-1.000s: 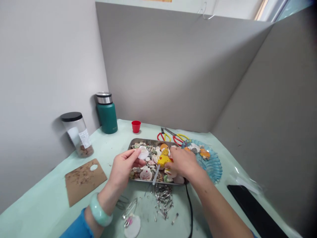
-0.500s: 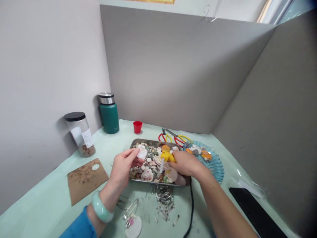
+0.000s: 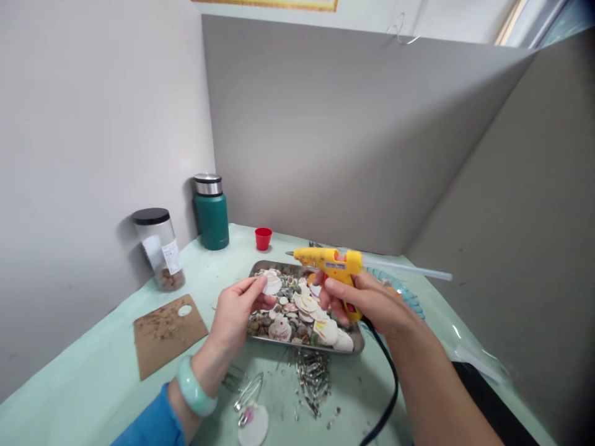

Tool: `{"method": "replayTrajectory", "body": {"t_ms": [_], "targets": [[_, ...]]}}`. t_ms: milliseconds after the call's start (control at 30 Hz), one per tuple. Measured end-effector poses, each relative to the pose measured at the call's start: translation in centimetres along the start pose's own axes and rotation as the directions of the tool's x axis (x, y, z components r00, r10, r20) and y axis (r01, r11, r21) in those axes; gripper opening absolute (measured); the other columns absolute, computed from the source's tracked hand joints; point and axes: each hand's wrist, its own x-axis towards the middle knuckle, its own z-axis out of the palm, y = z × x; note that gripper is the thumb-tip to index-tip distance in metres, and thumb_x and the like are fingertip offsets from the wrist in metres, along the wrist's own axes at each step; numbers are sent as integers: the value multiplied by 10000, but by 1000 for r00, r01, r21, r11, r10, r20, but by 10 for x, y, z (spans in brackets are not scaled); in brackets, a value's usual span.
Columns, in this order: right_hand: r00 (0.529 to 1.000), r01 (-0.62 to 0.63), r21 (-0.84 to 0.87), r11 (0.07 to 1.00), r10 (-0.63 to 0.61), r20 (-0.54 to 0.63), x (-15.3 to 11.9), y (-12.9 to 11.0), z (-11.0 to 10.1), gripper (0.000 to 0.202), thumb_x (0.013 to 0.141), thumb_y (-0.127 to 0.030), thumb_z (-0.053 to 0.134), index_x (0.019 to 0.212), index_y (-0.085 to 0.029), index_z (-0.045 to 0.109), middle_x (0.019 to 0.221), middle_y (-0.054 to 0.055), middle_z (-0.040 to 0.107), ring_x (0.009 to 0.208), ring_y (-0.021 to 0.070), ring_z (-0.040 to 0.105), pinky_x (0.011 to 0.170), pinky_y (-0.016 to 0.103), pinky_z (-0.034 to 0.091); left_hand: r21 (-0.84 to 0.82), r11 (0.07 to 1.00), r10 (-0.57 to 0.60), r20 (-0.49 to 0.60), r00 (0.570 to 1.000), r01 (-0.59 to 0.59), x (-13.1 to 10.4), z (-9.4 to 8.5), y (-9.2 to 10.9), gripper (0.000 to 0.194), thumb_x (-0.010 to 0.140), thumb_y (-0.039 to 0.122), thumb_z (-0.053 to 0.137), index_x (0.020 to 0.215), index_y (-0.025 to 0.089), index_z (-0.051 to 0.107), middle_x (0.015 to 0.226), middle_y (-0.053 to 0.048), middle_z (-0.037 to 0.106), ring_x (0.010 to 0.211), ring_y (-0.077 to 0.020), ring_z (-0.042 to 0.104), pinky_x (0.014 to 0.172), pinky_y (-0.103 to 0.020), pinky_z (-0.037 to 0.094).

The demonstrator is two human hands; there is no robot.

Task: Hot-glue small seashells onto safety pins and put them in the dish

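Between the thumb and fingers of my left hand is a white seashell, held over the left part of a metal tray. Many shells of mixed sizes fill that tray. My right hand grips a yellow hot glue gun by its handle, above the tray's right side. The gun's nozzle points left, toward the held shell but apart from it, and a long clear glue stick juts from its back. A black cord hangs from the handle.
Safety pins lie in front of the tray, with larger pins and a white shell nearer me. Left are brown cardboard, a clear jar and a green flask. Behind stands a red cup; right, a blue plate.
My right hand has raised the glue gun and turned it level, nozzle to the left. The left hand still holds its shell in about the same place. The view has shifted slightly.
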Motion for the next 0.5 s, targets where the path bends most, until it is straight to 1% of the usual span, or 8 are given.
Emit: {"method": "replayTrajectory", "body": {"t_ms": [67, 167, 233, 267, 333, 400, 500], "targets": [[1000, -21, -50, 999, 22, 15, -1, -2, 2, 271, 826, -429, 524, 946, -190, 566, 766, 34, 629, 443, 78, 494, 423, 224, 377, 4, 1000, 1, 16, 1000, -1, 0, 0, 0, 347, 708, 398, 658, 895, 105, 666, 606, -49, 686, 567, -140, 615, 596, -236, 483], [999, -35, -82, 996, 39, 39, -1, -3, 4, 266, 828, -428, 520, 956, -200, 572, 808, 46, 653, 463, 92, 529, 409, 218, 383, 14, 1000, 1, 29, 1000, -1, -1, 1, 1, 346, 714, 402, 653, 900, 111, 667, 609, -46, 687, 577, -144, 617, 611, -246, 486], [996, -37, -100, 994, 45, 72, 0, -3, 4, 260, 832, -421, 518, 930, -190, 583, 824, 55, 660, 471, 89, 539, 400, 206, 382, 21, 1000, 3, 30, 1000, -4, -2, 2, 2, 355, 712, 408, 652, 907, 112, 668, 610, -45, 685, 586, -150, 620, 621, -252, 487], [995, -37, -118, 992, 48, 90, 0, -3, 4, 261, 834, -418, 518, 907, -180, 594, 810, 55, 660, 471, 85, 539, 397, 199, 381, 24, 1000, 4, 31, 1000, -4, -2, 3, 3, 358, 712, 408, 652, 910, 111, 669, 612, -46, 684, 589, -150, 619, 624, -253, 487], [993, -37, -170, 985, 55, 105, 0, -4, 4, 272, 835, -417, 520, 879, -164, 611, 720, 40, 648, 455, 76, 522, 393, 186, 375, 30, 1000, 0, 35, 999, -1, -2, 3, 4, 359, 710, 403, 653, 912, 106, 673, 622, -51, 686, 591, -148, 616, 626, -253, 487], [995, -36, -207, 978, 55, 87, -1, -5, 5, 272, 829, -418, 528, 882, -165, 611, 630, 13, 617, 431, 70, 493, 383, 179, 363, 29, 1000, -4, 40, 999, 3, -2, 4, 5, 365, 700, 396, 663, 918, 104, 678, 645, -55, 690, 602, -150, 618, 636, -257, 491], [995, -48, -230, 972, 66, 74, -1, -5, 5, 265, 824, -429, 529, 848, -174, 601, 558, -11, 573, 424, 78, 474, 379, 186, 358, 21, 1000, -1, 42, 999, 0, -2, 4, 5, 389, 672, 399, 683, 931, 109, 686, 680, -59, 698, 622, -160, 626, 647, -268, 497]]}}
